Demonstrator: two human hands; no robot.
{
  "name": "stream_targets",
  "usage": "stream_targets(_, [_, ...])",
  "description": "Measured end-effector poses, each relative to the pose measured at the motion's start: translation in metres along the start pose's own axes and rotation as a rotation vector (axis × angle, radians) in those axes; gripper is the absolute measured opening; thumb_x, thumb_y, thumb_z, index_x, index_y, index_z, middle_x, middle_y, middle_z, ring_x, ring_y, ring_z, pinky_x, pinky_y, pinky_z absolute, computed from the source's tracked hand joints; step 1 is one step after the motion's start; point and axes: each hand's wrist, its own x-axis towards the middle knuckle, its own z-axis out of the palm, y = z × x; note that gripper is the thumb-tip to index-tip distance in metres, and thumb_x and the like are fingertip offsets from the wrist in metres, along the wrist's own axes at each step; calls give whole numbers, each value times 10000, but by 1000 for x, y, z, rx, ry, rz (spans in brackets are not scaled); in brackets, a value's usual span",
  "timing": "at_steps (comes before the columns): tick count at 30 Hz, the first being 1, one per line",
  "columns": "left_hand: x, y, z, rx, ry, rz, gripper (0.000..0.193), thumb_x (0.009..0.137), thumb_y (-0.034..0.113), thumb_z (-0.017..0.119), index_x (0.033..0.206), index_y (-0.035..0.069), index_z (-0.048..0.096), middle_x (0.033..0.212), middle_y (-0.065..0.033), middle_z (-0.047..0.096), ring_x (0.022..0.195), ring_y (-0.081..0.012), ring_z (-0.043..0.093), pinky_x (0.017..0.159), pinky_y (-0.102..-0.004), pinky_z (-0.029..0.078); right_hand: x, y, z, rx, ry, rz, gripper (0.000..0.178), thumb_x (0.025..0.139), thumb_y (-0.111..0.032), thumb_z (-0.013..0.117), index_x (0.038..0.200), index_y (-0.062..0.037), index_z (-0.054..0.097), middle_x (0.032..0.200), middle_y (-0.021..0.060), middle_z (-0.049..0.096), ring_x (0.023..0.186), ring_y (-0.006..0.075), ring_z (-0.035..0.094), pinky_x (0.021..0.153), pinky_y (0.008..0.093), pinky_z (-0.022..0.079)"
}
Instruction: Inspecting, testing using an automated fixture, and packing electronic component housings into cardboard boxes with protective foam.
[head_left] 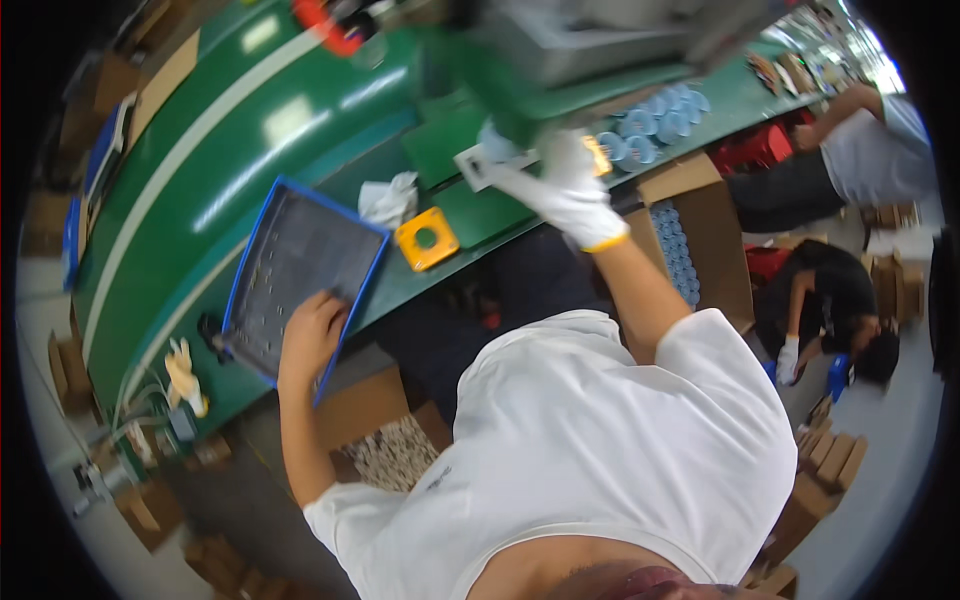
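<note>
my bare left hand (312, 330) rests on the near edge of one blue-rimmed tray (300, 270), fingers curled down onto its dark gridded floor, touching it rather than gripping. the tray lies tilted across the front edge of the green tabletop (240, 150), partly overhanging it. my right hand (565, 185), in a white glove with a yellow cuff, is stretched out at a small pale flat plate (478, 162) under a grey machine (590, 40); it is blurred, so i cannot tell whether those fingers are closed on anything.

between my hands sit one yellow square block with a round hole (427, 238) and one crumpled white cloth (390, 198), just beside the tray. past the glove is a cluster of blue round caps (655, 120), too blurred to count, and more of them fill one open cardboard box (700, 250) below the tabletop.

a pale stripe runs along the long green tabletop. brown cartons (830, 460) stand on the grey floor. two other people (850, 150) work to my right, one of them crouched low.
</note>
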Motion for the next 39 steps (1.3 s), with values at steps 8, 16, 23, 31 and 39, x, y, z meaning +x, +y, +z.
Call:
stream_targets(8, [-10, 12, 13, -222, 168, -315, 104, 940, 69, 689, 989, -23, 687, 856, -188, 693, 743, -282, 689, 714, -373, 527, 29, 42, -19, 105, 427, -281, 385, 805, -286, 826, 1085, -53, 703, 929, 147, 698, 777, 315, 683, 784, 416, 555])
stream_targets(16, [-3, 22, 21, -185, 291, -402, 137, 944, 76, 698, 1026, -33, 703, 904, -180, 723, 842, -279, 717, 803, -366, 542, 168, 176, -43, -218, 161, 395, 195, 862, -222, 751, 1019, -106, 746, 1129, 142, 715, 935, 338, 683, 863, 451, 545])
stream_targets(23, [22, 62, 21, -168, 332, -384, 141, 962, 91, 689, 1024, -35, 705, 909, -169, 730, 868, -273, 721, 823, -364, 542, 192, 225, -16, -382, -309, 445, 214, 874, -252, 739, 1000, -78, 743, 1210, 145, 698, 1039, 366, 670, 944, 486, 525])
stream_targets(31, [24, 95, 52, -339, 423, -475, 130, 1004, 76, 625, 1065, -36, 650, 965, -151, 706, 913, -250, 681, 890, -352, 521, 30, 159, -147, -540, -195, -383, 175, 833, -211, 761, 1000, -162, 775, 1439, 64, 603, 1384, 382, 471, 1147, 491, 410])
stream_targets(39, [112, 119, 50, -475, 495, -180, 94, 1007, 34, 591, 1070, -21, 636, 999, -147, 694, 962, -247, 681, 897, -344, 516, 24, 152, -138, -579, -296, -392, 136, 875, -239, 727, 951, -141, 783, 1537, 19, 537, 1426, 406, 439, 1185, 527, 361])
